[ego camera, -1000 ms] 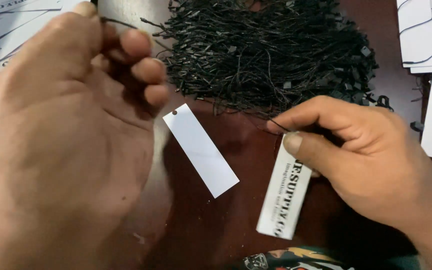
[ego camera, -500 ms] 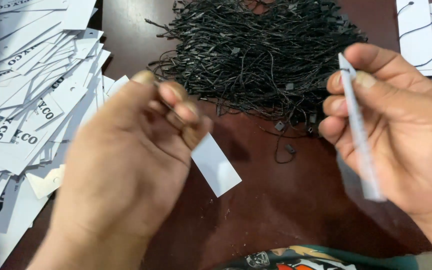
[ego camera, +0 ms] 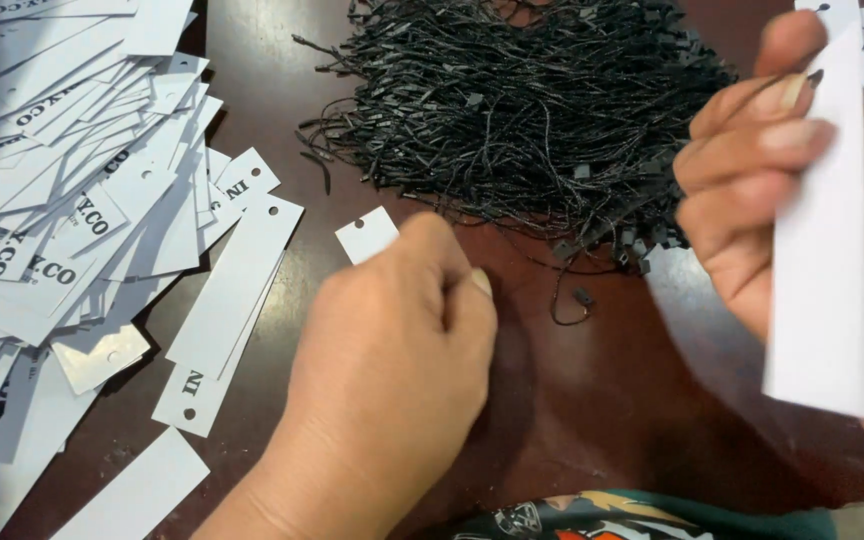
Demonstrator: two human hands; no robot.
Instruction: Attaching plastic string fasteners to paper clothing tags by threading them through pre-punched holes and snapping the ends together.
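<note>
Now white tag (ego camera: 824, 240) in right hand (ego camera: 802, 190) — raised

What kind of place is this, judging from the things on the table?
Probably a small workshop or packing table where hang tags get strung. A heap of white rectangular paper tags with punched holes lies on a dark brown wooden table, beside a pile of black strings.

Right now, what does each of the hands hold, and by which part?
Right hand: a white paper tag, pinched near its top. Left hand: over another tag; grip hidden.
</note>
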